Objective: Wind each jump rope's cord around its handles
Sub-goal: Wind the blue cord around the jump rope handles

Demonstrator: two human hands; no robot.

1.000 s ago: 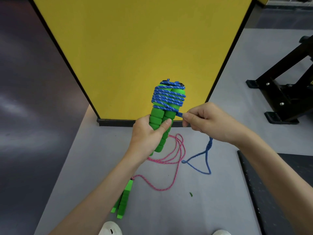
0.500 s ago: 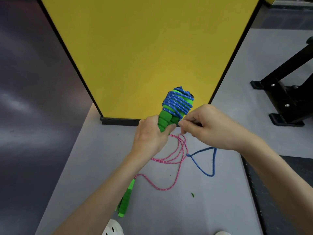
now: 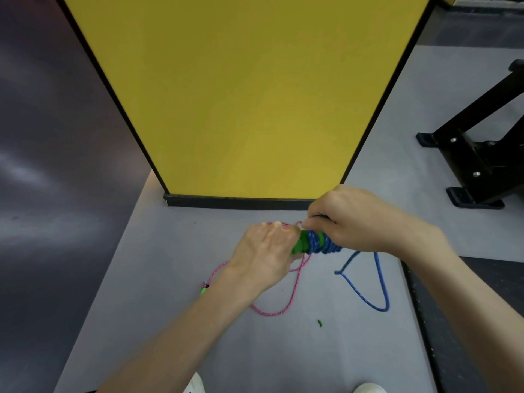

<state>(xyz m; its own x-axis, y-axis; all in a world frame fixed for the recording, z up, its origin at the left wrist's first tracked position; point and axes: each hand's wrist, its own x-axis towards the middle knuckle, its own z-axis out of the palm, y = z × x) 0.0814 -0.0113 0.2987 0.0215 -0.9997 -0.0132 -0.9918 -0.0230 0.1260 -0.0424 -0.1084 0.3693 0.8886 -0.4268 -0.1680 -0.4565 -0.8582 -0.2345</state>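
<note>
My left hand (image 3: 265, 255) grips the lower end of a pair of green foam handles (image 3: 302, 245), now lying nearly level over the floor. Blue cord (image 3: 323, 244) is wound in many turns around the handles' far end. My right hand (image 3: 351, 219) covers that wound end, its curled fingers gripping the cord. A loose loop of the same blue cord (image 3: 380, 287) trails down onto the floor at the right. A second rope's pink cord (image 3: 295, 290) lies in loops on the floor under my left hand, with a bit of its green handle (image 3: 203, 291) showing beside my left forearm.
A tall yellow panel (image 3: 241, 95) with a black base stands straight ahead. A black metal rack foot (image 3: 476, 163) sits at the right. A dark mat (image 3: 467, 321) edges the grey floor at the lower right. My shoe tips (image 3: 195, 385) show at the bottom.
The handles have tipped from upright down to nearly level and lowered toward the floor. My right hand moved from pinching the cord beside the handles to closing over the wound end.
</note>
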